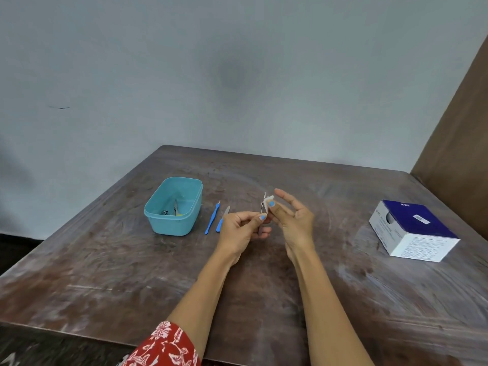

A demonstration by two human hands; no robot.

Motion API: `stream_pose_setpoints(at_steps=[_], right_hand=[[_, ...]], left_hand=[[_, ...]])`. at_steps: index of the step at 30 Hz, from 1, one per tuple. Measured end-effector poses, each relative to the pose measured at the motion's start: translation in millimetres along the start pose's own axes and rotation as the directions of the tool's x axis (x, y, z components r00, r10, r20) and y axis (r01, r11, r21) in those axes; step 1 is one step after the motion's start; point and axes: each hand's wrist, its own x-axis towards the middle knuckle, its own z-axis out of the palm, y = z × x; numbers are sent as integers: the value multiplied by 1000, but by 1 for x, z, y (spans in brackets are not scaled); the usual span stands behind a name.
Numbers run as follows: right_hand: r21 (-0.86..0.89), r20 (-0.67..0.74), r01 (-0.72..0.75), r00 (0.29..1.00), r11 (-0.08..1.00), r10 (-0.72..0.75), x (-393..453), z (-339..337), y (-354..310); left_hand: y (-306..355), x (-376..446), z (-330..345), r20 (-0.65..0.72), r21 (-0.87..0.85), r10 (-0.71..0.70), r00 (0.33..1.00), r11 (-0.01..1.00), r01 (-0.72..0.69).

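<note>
— What's in the fingers?

— The left hand [241, 228] pinches the lower end of a thin metal tool [264, 200], which stands upright above the middle of the table [105, 273]. The right hand [293, 220] nips a white pad [268, 199] against its upper part, with the other fingers spread.

— And around?

— Two blue-handled tools [211, 220] lie just left of the hands, beside a teal tub [163, 225] with metal bits inside. A blue-and-white box [417, 231] sits well to the right. Nothing blocks the hands.
</note>
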Motion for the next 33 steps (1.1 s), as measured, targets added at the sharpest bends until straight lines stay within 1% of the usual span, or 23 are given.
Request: stream_pose_setpoints(at_steps=[3,6,9,13,15,17,22,26,28,33], right_hand=[[-9,45,8,999,1000,-8,0,-1,-1],[-36,53,13,999,999,-11,1,0,0],[-49,42,9,999,999,-7,1,0,1],[-165,-6,-5,1000,986,4,0,-2,1],[-187,-16,-17,1000,982,14,0,-3,0],[-182,-15,-14,1000,983,12,0,-2,-1],[-86,-27,46,998,995,-48,1,3,-4],[-127,-6,17,1000,992,-18,0,-1,-4],[-119,-7,21,1000,993,-22,0,-1,-5],[-6,-38,70,997,998,-70,1,5,-8]], left_hand=[[-1,0,-1,-2,-4,0,1000,1000,0],[-1,-1,0,6,9,9,1000,1000,-9],[-1,-1,0,17,45,20,1000,999,-21],[-1,-1,-1,17,54,20,1000,998,-21],[-1,-1,-1,23,66,21,1000,998,-22],[-2,-1,-1,26,68,24,999,997,-26],[-2,-1,-1,36,52,25,999,998,-27],[-2,-1,-1,41,52,28,999,998,-30],[-2,0,-1,42,56,24,999,998,-26],[-3,0,0,44,61,14,999,998,-16]])
